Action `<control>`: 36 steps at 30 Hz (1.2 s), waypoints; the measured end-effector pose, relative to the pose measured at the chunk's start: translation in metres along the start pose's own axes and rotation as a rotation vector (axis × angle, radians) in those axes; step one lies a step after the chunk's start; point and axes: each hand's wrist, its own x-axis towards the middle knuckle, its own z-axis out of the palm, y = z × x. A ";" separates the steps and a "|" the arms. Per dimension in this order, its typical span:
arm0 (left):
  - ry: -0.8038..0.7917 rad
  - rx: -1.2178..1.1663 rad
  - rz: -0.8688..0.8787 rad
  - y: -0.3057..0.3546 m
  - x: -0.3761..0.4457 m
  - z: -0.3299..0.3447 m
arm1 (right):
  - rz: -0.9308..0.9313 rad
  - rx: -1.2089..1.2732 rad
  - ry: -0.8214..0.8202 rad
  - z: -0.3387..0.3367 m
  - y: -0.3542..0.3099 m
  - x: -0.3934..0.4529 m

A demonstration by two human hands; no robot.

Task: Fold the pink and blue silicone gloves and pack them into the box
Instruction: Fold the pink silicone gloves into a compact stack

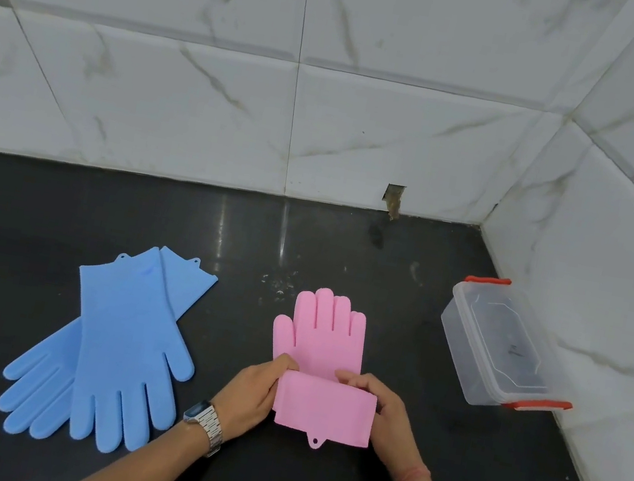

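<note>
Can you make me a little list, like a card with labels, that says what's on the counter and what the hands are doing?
Surface: black counter by white tiled walls
Pink gloves: in front of the person, cuff end folded over, fingers pointing away
Left hand: grips the left edge of the pink fold
Right hand: grips the right edge of the pink fold
Blue gloves: two, overlapping, lying flat to the left, not folded, untouched
Box: clear plastic with red clips, lid on, to the right by the wall
Wrists: a metal watch on the left
</note>
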 end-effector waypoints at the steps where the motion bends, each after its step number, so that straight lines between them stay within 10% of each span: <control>1: 0.003 -0.007 -0.008 0.000 -0.003 0.000 | -0.016 0.020 -0.005 0.002 -0.001 0.000; 13: 0.136 -0.034 -0.460 0.009 0.023 0.003 | 0.179 -0.148 0.157 0.025 -0.014 0.040; 29: 0.293 0.148 -0.500 0.013 0.054 -0.007 | 0.100 -0.266 0.313 0.033 -0.024 0.086; 36: 0.370 0.296 -0.358 0.012 0.067 -0.005 | -0.168 -0.901 0.334 0.047 -0.033 0.094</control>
